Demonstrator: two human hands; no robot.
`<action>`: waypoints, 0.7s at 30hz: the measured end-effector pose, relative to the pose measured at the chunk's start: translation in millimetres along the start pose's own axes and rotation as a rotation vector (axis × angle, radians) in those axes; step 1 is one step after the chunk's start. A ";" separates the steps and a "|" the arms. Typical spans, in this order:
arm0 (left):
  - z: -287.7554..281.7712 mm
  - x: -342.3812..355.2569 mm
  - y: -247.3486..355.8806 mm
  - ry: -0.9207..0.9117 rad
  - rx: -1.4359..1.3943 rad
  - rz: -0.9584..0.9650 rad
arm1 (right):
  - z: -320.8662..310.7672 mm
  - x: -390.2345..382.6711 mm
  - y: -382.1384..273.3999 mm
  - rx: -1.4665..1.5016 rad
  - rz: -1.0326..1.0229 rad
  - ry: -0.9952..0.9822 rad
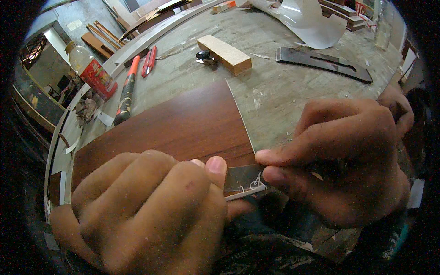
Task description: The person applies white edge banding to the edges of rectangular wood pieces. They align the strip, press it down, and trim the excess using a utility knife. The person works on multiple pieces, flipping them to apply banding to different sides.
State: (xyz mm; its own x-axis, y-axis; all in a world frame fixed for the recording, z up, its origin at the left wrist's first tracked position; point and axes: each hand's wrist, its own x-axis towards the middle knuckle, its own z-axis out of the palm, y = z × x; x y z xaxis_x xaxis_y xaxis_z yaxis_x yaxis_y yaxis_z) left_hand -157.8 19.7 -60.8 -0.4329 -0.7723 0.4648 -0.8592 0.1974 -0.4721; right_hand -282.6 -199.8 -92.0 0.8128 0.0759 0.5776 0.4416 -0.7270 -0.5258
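Observation:
A brown wood-grain board [183,119] lies on the worktable, with a thin pale edge along its right side. At its near edge is a small flat grey metal blade [242,178]. My left hand [146,211] is closed, its thumb and fingers gripping the blade's left part. My right hand [348,160] pinches at the blade's right end, by the board's corner, with index fingertip and thumb close together. Thin white curled shavings [255,183] cling along the blade's lower edge. My left hand covers the board's near left part.
Beyond the board are a pale wooden block [224,52], a black knob [204,57] and a slotted dark plane iron [323,64]. On the left stand a red-labelled bottle [94,73], an orange-and-black handled tool [127,94] and a red utility knife [149,62]. A curled white sheet [307,23] lies at the back.

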 end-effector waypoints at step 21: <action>-13.7 39.2 6.2 -0.231 -0.427 -0.547 | 36.8 -31.0 -18.1 0.659 0.313 0.433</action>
State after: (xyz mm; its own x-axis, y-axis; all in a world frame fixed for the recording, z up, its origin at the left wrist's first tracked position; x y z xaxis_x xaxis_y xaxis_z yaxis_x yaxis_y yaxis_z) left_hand -183.8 -1.2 -35.2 0.1172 -0.9263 0.3580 -0.9878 -0.0716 0.1381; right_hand -301.9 -163.9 -123.4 0.7765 -0.4285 0.4620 0.4605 -0.1147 -0.8802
